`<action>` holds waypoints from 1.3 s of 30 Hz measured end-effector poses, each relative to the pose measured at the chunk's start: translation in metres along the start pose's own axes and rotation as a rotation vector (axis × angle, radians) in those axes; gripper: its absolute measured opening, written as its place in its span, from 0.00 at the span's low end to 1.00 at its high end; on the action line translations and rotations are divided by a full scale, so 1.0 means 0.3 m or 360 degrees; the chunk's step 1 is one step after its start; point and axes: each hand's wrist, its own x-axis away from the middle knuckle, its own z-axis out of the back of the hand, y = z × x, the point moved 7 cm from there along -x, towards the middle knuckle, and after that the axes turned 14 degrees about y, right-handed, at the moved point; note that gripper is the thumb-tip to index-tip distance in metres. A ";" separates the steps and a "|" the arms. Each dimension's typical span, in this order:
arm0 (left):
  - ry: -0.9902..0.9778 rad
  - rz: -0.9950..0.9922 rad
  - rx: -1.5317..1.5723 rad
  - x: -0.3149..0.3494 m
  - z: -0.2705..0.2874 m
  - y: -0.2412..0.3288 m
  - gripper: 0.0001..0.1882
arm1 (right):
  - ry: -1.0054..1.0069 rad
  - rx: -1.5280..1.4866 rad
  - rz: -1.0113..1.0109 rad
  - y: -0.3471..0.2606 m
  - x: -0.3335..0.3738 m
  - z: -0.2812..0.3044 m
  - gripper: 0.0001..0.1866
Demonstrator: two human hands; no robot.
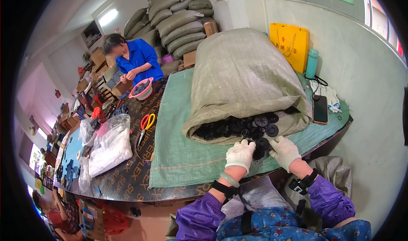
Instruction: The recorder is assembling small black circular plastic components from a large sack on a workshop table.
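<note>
A large grey-green woven sack (242, 75) lies on its side on the table, its mouth open toward me, spilling several black round plastic parts (246, 126). Both my hands wear white gloves. My left hand (240, 155) rests on the green woven mat (178, 151) at the sack's mouth, fingers curled over black parts. My right hand (284, 151) sits beside it, fingers on the black parts (262, 146) between the two hands. Whether either hand grips a part is hidden by the gloves.
A phone (320, 109), a teal bottle (312, 63) and a yellow bag (291, 43) stand at the table's right end. Red-handled scissors (146, 124) and clear plastic bags (111, 145) lie to the left. A person in blue (136, 62) works at the far end beside a pink basket (141, 89). Stacked sacks (178, 19) fill the back.
</note>
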 end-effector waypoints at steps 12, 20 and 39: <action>0.0674 0.0692 0.1183 0.229 0.091 -0.200 0.06 | 0.0288 -0.0663 -0.0080 -0.159 0.077 0.098 0.15; 0.0018 0.1401 0.2487 0.379 0.115 -0.071 0.06 | 0.0197 -0.0929 0.0115 -0.343 0.132 0.090 0.18; 0.0406 0.0755 0.1585 0.484 0.197 -0.110 0.27 | -0.0510 -0.1873 -0.0570 -0.418 0.194 -0.074 0.16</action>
